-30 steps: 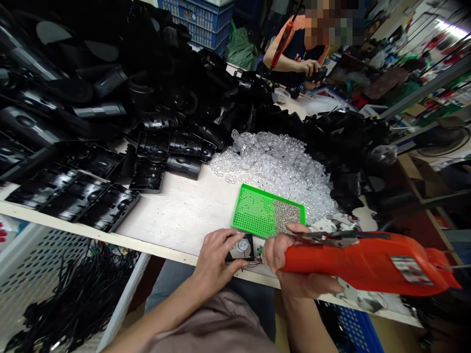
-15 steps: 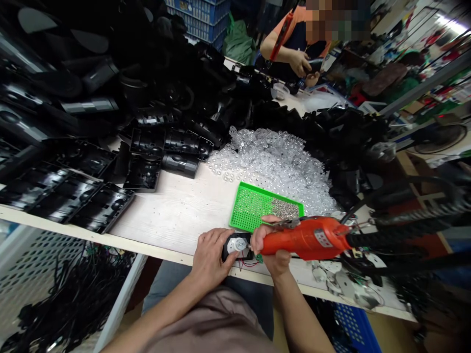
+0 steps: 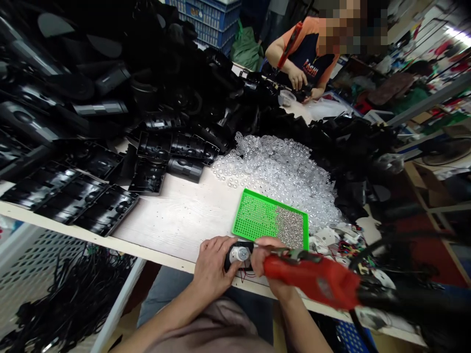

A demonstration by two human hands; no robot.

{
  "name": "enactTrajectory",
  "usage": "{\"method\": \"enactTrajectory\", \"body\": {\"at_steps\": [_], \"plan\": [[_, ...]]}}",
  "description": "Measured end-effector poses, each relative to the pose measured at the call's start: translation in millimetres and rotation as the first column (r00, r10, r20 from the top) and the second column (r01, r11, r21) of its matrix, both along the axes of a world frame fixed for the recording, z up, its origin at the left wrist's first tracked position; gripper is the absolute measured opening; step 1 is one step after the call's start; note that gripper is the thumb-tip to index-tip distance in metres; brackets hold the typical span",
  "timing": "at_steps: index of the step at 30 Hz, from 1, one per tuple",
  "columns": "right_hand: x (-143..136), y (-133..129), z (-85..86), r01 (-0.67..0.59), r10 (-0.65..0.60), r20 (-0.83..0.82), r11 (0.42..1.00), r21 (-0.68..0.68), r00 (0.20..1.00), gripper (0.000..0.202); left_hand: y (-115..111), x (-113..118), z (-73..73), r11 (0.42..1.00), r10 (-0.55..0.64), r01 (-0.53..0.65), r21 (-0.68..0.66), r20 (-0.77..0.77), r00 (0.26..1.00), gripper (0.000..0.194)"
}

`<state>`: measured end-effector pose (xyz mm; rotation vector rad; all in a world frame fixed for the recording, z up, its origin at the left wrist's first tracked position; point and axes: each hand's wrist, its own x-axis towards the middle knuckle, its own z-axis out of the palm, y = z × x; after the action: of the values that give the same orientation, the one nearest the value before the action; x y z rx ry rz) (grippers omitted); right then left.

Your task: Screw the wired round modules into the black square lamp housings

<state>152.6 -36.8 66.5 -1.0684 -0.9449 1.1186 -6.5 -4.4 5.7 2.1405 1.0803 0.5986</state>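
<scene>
My left hand [image 3: 214,267] is wrapped around the near-left side of a black plastic housing [image 3: 246,244] at the table's front edge. A round whitish motor-like part [image 3: 241,253] sits in that housing, and thin red wires hang from it. In my right hand [image 3: 262,260] is a red electric screwdriver [image 3: 314,280], lying nearly level with its tip toward the housing. My fingers hide the tip, so I cannot tell whether it touches a screw. Just beyond both hands lies a green perforated tray [image 3: 253,229] with small metal screws [image 3: 290,228] heaped at its right end.
A pile of clear plastic pieces [image 3: 290,166] lies behind the tray. Black housing shells [image 3: 106,211] cover the left of the table, and more black parts are heaped behind. Loose wired parts [image 3: 342,242] lie at right. A co-worker [image 3: 309,63] sits across the table.
The screwdriver's rear end has swung lower and toward me, with some blur. My left hand keeps its hold on the housing. The whole view has shifted slightly.
</scene>
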Motion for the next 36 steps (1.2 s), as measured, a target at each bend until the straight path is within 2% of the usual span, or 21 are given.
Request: {"method": "enactTrajectory", "body": {"at_steps": [3,5,8,11,17,24,27,32,34,36], "plan": [[7,21,20.2,0.096,-0.088,-0.071,0.987,0.128,0.994,0.061,1,-1,1.2,1.0,-0.014,0.013,-0.016,-0.003,1.0,0.044],[10,44,22.7,0.155,-0.145,-0.068,0.97,0.184,0.987,0.057,2,-3,0.0,1.0,-0.027,0.027,-0.014,0.005,1.0,0.049],[11,79,7.5,0.128,-0.125,-0.028,0.978,0.162,0.992,0.054,2,-7,-4.1,1.0,-0.023,0.023,0.002,0.041,0.999,0.055],[8,100,-13.2,0.081,-0.082,0.001,0.991,0.104,0.997,0.057,2,-11,-6.9,1.0,0.001,-0.002,0.023,0.049,0.999,0.047],[3,107,-28.9,0.064,-0.067,0.035,0.994,0.083,0.997,0.059,2,-11,-5.9,1.0,0.005,-0.005,0.024,0.011,1.0,0.038],[2,111,-42.2,0.052,-0.055,0.013,0.988,0.145,0.998,0.054,2,-10,-6.1,1.0,0.008,-0.008,0.029,0.006,1.0,0.037],[1,109,-29.9,0.066,-0.069,0.011,0.985,0.16,0.998,0.053,2,-10,-4.0,1.0,0.006,-0.006,0.023,0.005,1.0,0.037],[-6,83,23.9,0.201,-0.19,-0.073,0.956,0.214,0.979,0.065,1,-9,0.6,1.0,0.007,-0.007,-0.004,0.015,1.0,0.036],[-13,68,38.1,0.179,-0.159,-0.11,0.961,0.209,0.981,0.074,1,-9,2.0,1.0,0.008,-0.008,-0.016,0.012,1.0,0.036],[-22,53,40.7,0.136,-0.109,-0.146,0.973,0.189,0.983,0.08,1,-9,2.6,1.0,0.009,-0.009,-0.026,0.006,1.0,0.036]]}}
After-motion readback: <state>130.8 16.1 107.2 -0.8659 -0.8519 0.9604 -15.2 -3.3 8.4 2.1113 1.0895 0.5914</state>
